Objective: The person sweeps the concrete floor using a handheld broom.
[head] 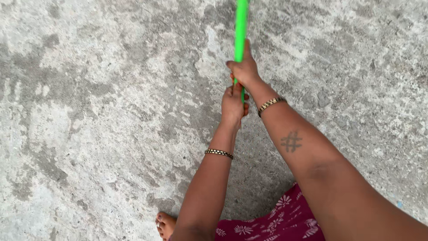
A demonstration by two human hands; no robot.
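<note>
Both hands are wrapped around a thin, bright green, straight plastic handle (240,31) that runs upward out of the top edge of the view, so its far end cannot be seen. Uppermost is the right hand (243,69), fingers curled shut around the pole with the thumb laid along it; a gold-and-dark beaded bracelet (270,104) sits at its wrist and a small dark cross-hatch tattoo (291,142) marks the forearm. Just below, touching the right hand, the left hand (233,103) also clamps the lower end of the same pole, of which only a short strip of green shows between the fingers. A matching slim beaded bangle (219,153) circles the left forearm. Beneath the arms spreads a rough, mottled grey concrete floor (98,111), blotched with darker damp-looking patches. At the bottom edge a maroon garment with a white flower print (276,221) shows between the arms, and beside it, to the left, the toes of a bare foot (165,224) rest on the floor.
</note>
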